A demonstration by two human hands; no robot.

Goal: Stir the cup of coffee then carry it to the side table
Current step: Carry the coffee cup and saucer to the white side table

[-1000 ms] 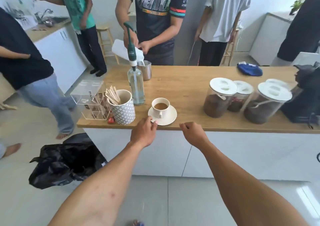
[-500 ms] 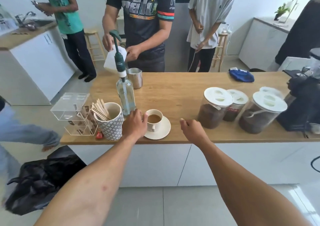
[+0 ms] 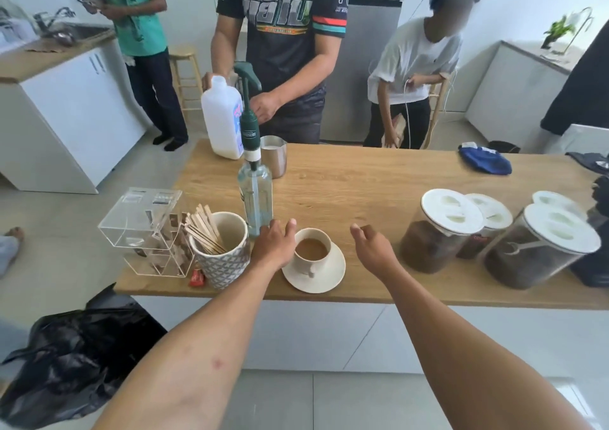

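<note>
A cream cup of milky coffee (image 3: pixel 312 247) stands on a cream saucer (image 3: pixel 326 281) near the front edge of the wooden counter (image 3: pixel 362 182). My left hand (image 3: pixel 273 246) is at the cup's left side, fingers spread, touching or nearly touching the rim; it holds nothing. My right hand (image 3: pixel 374 248) hovers to the right of the saucer, fingers loosely curled and empty. A patterned mug (image 3: pixel 224 261) with several wooden stir sticks (image 3: pixel 204 230) stands just left of my left hand.
Behind the cup stands a clear pump bottle (image 3: pixel 255 195). An acrylic sachet box (image 3: pixel 148 228) sits at the left end, lidded coffee jars (image 3: pixel 441 231) at the right. A person across the counter holds a milk jug (image 3: pixel 222 121) by a steel pitcher (image 3: pixel 275 159). A black bag (image 3: pixel 75 353) lies on the floor.
Both hands have moved forward over the counter. My left hand went from the saucer's front edge to the cup's left side and opened; my right hand opened too. The view moved closer.
</note>
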